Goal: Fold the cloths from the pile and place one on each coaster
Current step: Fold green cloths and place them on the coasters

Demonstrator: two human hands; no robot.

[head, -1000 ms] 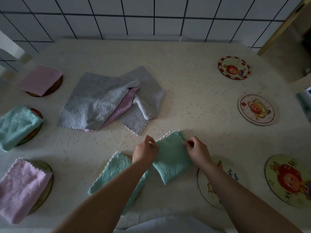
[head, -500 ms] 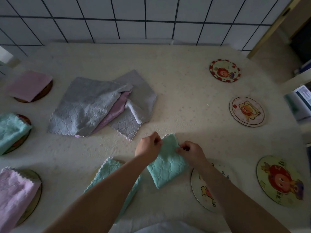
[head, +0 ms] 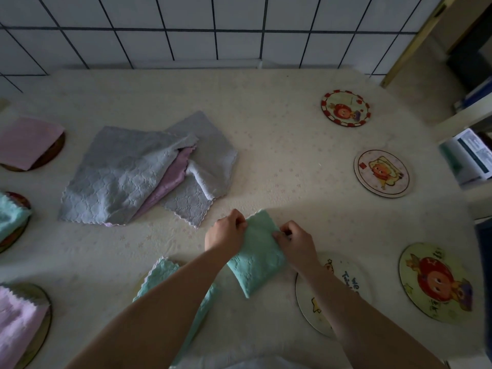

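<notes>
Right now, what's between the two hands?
Head view: only the folded teal cloth. The left hand pinches its left edge and the right hand its right edge; nothing else lies between them.

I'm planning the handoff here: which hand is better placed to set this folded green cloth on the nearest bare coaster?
Probably the right hand. It pinches the green cloth's right edge, and the nearest bare coaster lies under the right forearm. The left hand grips the far edge and would have to cross over.
</notes>
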